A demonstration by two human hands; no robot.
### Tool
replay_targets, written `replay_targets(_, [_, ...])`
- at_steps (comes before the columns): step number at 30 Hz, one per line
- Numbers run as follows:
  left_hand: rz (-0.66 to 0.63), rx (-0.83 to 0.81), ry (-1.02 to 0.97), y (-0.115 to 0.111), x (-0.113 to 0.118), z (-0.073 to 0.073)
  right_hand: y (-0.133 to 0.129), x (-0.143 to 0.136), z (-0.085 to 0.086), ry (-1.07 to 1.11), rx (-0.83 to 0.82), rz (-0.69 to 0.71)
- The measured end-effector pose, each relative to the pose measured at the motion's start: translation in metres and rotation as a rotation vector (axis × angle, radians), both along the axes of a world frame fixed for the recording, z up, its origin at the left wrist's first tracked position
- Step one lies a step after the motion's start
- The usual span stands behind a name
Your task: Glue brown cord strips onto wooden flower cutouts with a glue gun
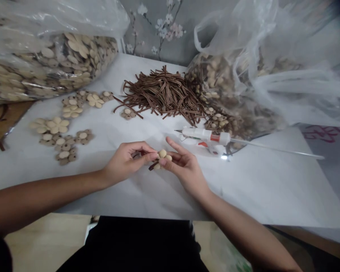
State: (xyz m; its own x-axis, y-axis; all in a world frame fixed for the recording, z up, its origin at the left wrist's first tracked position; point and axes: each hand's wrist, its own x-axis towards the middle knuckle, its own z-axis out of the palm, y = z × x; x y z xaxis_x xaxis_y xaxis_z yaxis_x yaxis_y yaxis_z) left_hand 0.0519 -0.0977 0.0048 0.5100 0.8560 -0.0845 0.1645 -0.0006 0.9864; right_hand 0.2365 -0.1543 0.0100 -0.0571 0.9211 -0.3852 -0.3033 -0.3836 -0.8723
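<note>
Over the front middle of the white table (243,196), both hands hold one small cream flower (162,153) between them. My left hand (127,160) pinches its left edge between thumb and fingertips. My right hand (185,164) grips the right side, thumb on top and index finger stretched away. A short dark brown strip (152,166) sticks out below the flower on the left; how it is fixed there is hidden by the fingers. Just beyond the right hand lies a white glue gun (197,133) with a long glue stick in its back end.
A heap of brown strips (166,92) lies at the back middle. Loose cream flowers (57,125) and brown flower pieces (64,155) lie to the left. Clear plastic bags of flowers stand back left (82,71) and back right (215,71).
</note>
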Motion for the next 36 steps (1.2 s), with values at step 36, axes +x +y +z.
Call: replay_targets(36, [0.322, -0.060, -0.258, 0.024, 0.003, -0.007, -0.035, 0.006, -0.005, -1.569, 0.993, 0.525])
